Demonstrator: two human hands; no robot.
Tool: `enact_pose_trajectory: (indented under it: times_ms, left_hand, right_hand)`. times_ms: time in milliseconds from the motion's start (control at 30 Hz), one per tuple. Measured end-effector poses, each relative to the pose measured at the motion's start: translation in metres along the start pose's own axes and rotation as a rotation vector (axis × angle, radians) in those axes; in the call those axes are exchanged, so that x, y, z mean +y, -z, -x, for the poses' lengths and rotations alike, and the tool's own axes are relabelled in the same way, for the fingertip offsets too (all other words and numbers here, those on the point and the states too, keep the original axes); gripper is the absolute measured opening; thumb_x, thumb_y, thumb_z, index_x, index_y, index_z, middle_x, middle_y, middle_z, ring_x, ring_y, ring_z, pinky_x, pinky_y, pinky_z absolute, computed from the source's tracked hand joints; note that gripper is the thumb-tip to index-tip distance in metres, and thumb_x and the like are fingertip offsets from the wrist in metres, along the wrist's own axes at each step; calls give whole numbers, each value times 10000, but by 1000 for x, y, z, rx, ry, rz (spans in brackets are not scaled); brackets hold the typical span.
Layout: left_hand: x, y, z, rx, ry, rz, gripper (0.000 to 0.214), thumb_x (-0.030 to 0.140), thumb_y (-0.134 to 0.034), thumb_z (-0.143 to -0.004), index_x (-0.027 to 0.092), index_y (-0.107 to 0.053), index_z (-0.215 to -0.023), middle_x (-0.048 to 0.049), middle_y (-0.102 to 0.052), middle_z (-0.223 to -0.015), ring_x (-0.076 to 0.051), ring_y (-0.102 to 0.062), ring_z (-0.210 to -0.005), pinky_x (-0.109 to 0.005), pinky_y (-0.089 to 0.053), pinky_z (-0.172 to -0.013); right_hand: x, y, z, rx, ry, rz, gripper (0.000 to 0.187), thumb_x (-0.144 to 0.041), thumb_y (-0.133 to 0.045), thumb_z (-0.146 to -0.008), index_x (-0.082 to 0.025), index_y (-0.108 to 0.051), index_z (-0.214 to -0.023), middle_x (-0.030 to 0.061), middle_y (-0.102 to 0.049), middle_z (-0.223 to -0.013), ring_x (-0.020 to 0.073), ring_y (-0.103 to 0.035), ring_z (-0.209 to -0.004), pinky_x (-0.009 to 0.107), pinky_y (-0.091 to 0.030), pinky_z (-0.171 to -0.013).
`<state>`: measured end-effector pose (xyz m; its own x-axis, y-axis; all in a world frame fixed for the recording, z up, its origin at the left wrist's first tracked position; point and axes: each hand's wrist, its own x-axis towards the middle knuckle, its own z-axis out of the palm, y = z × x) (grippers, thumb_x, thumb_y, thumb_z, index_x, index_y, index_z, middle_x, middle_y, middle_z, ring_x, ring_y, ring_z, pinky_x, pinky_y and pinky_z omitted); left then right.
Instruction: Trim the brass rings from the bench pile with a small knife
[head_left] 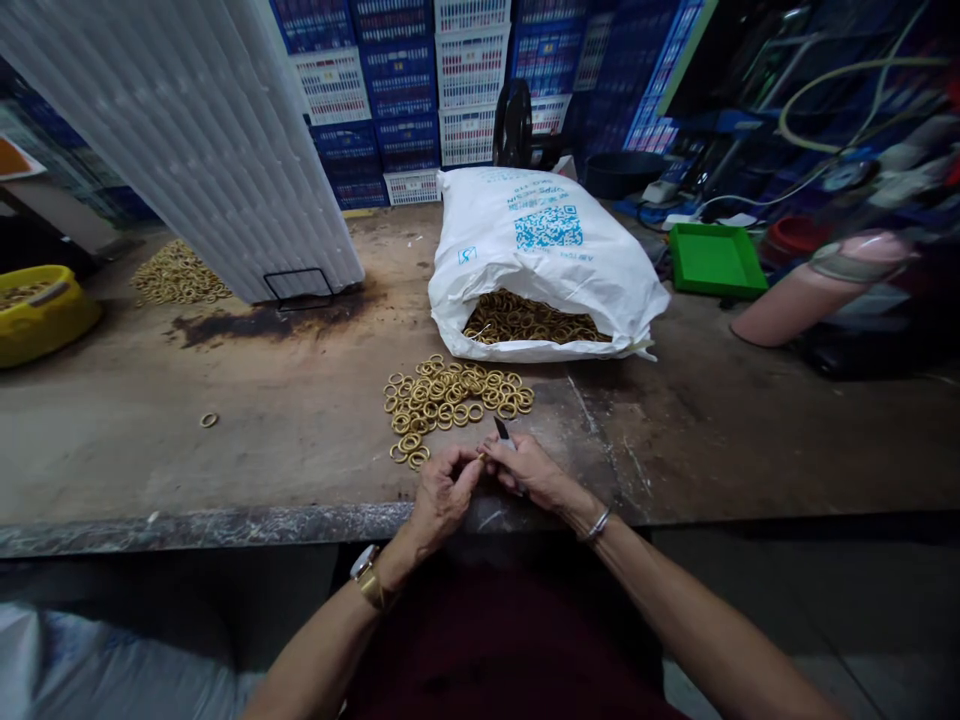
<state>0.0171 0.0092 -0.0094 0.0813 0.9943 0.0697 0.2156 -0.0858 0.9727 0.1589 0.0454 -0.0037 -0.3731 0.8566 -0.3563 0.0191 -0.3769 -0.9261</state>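
Observation:
My left hand [444,490] is closed at the table's front edge, its thumb and fingers pinching a small gold-coloured ring [481,457], mostly hidden by the fingertips. Beside it my right hand [538,472] is closed around a utility knife [504,436], whose dark blade points up and away from me. The fingertips of both hands meet at the ring. Just beyond them lies a loose pile of gold-coloured rings [450,395]. Behind that pile, a white woven sack [480,240] lies on its side, its mouth towards me and full of similar rings.
One ring [208,420] lies alone on the wooden table [300,440]. At left stand a tall white corrugated panel [247,150], another ring heap [180,275] and a yellow basin [52,320]. A green tray [716,260] and pink bottle [817,290] are at right. Crates [405,90] stack behind.

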Motion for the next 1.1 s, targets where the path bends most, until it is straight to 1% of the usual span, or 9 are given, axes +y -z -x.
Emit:
enact_pose_trajectory:
  times_ms: [167,300,400,467,567,667,867,1000,1100]
  left_hand:
    - [7,-1,3,-72,309,227,264,414,-522,-781,154,-531,-826,32,-544,-561,-67,-454,-410,-180,-343,-415]
    - [6,-1,5,-97,395,426,317,462,-574,-738,156,-510,-788,25,-556,-608,-60,-470,-437,-175,-365,-423]
    - [5,-1,7,-78,434,583,317,451,-609,-720,160,-499,-784,22,-556,-635,-60,-472,-461,-175,-367,-426]
    - [4,-1,8,-50,441,648,308,435,-619,-722,161,-500,-796,21,-554,-645,-58,-467,-471,-174,-363,-429]
    - [3,-2,9,-15,428,685,300,417,-632,-722,155,-511,-801,16,-554,-671,-53,-460,-487,-171,-358,-437]
    - [2,-1,8,-4,419,708,303,420,-636,-721,155,-512,-800,12,-559,-682,-52,-463,-495,-171,-358,-444]
    - [0,-2,9,8,409,684,300,425,-615,-739,152,-506,-796,7,-556,-680,-60,-470,-503,-173,-364,-444]
    - [-4,-2,10,7,353,607,302,442,-586,-760,154,-502,-788,2,-556,-695,-65,-471,-516,-181,-379,-455]
    - [-4,-1,10,1,277,501,316,466,-566,-769,155,-513,-771,5,-553,-676,-70,-466,-513,-194,-391,-472]
  right_hand:
    - [-1,-3,-3,111,85,247,226,-384,-566,-689,-164,-520,-714,-79,-430,-460,50,-343,-382,183,-265,-382]
    - [1,-2,-8,108,109,348,181,-343,-516,-715,-163,-526,-692,-60,-461,-478,69,-379,-417,195,-298,-427]
    - [4,1,-11,215,175,470,158,-305,-468,-743,-168,-523,-688,-42,-479,-519,84,-406,-464,202,-317,-472]
    - [7,3,-10,249,275,646,146,-261,-444,-750,-171,-524,-667,-24,-499,-554,95,-425,-507,208,-320,-511]
    - [9,3,-3,101,385,901,137,-193,-431,-743,-177,-541,-663,-3,-538,-586,106,-439,-533,213,-299,-531]
    - [8,1,2,30,386,1036,129,-154,-441,-725,-179,-562,-686,10,-563,-596,112,-448,-530,215,-276,-522]
    - [5,-2,4,41,378,1077,133,-139,-438,-733,-174,-563,-703,17,-575,-607,113,-459,-532,211,-272,-522]
    - [3,-3,3,39,345,1069,121,-143,-443,-730,-168,-556,-693,18,-575,-606,112,-463,-531,211,-274,-516]
    - [0,0,2,-32,322,1012,139,-160,-427,-749,-168,-559,-703,22,-594,-643,116,-484,-563,206,-299,-531]
